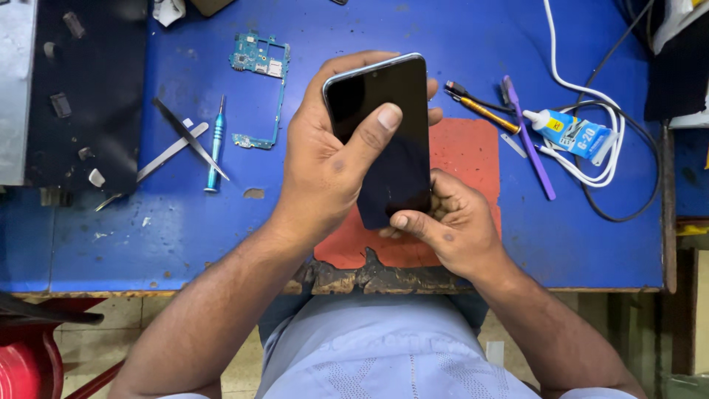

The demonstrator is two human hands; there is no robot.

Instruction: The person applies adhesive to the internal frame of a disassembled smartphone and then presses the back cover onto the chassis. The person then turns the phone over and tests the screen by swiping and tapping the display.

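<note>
While both hands close on it, the dark phone (388, 140) is held above the blue table (473, 44), over the red mat (465, 155) at the table's near edge, its black glass facing up and its far end tilted slightly left. The left hand (325, 166) wraps the phone's left side from behind, fingers curled round the far edge and the thumb pressed flat on the glass near the upper middle. The right hand (454, 222) grips the near right corner, thumb lying along the bottom edge and fingers tucked underneath; both grips are firm on the phone.

Left of the hands lies a teal circuit board (260, 66), with a blue-handled screwdriver (216, 144) just beside it and a pair of metal tweezers (177, 144) crossing further left. A black slab (88, 89) with small bits on it covers the far left. To the right of the phone sit a yellow-handled tool (480, 109), a purple brush-like tool (528, 137) and a small glue tube (572, 133), touching a looped white cable (591, 96); a black cable (642, 177) curves round them. Near the person's left side, below the table, a red stool (29, 362) shows
</note>
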